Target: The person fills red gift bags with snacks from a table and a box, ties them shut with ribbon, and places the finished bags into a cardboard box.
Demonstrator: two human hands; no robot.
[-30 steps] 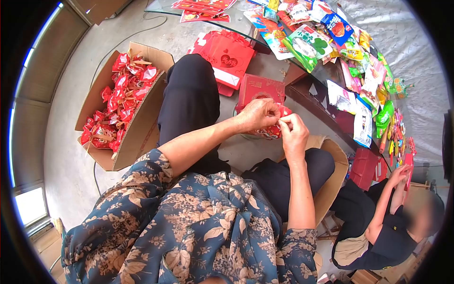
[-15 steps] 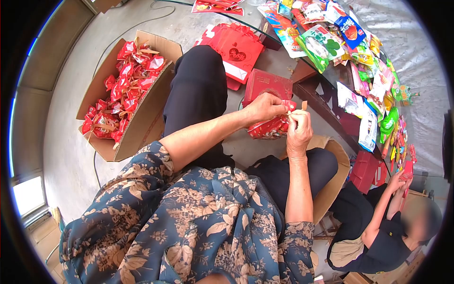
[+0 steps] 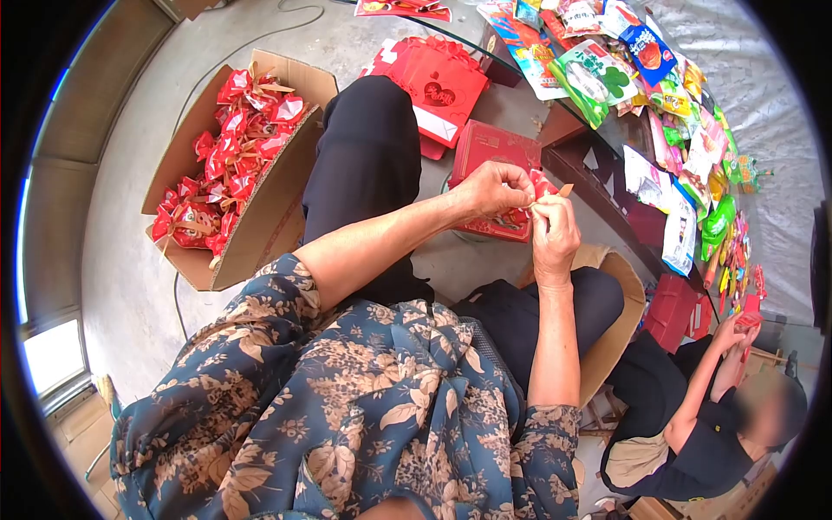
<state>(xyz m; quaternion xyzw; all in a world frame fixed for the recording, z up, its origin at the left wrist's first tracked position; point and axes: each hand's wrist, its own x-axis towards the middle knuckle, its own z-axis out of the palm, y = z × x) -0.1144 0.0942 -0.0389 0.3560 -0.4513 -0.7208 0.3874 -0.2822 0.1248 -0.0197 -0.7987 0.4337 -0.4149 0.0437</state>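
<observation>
My left hand (image 3: 496,191) and my right hand (image 3: 555,232) meet in front of my knees, both with fingers pinched. Between them is the gathered neck of a small red gift bag (image 3: 543,184), with a tan ribbon (image 3: 566,190) sticking out to the right. Both hands grip the ribbon at the neck; the fingers hide the knot area. Most of the bag's body is hidden by my hands. Behind them stands a red box (image 3: 490,146).
A cardboard box (image 3: 264,204) of tied red bags (image 3: 230,143) stands at left. Red gift bags (image 3: 438,87) lie ahead. Colourful snack packets (image 3: 598,78) cover the glass table at right. Another person (image 3: 693,425) sits at lower right, hands on something red.
The red bag's body, which hung below my hands, has swung mostly out of sight behind them. My left fingers have shifted to a new pinch, and the ribbon end now tilts right.
</observation>
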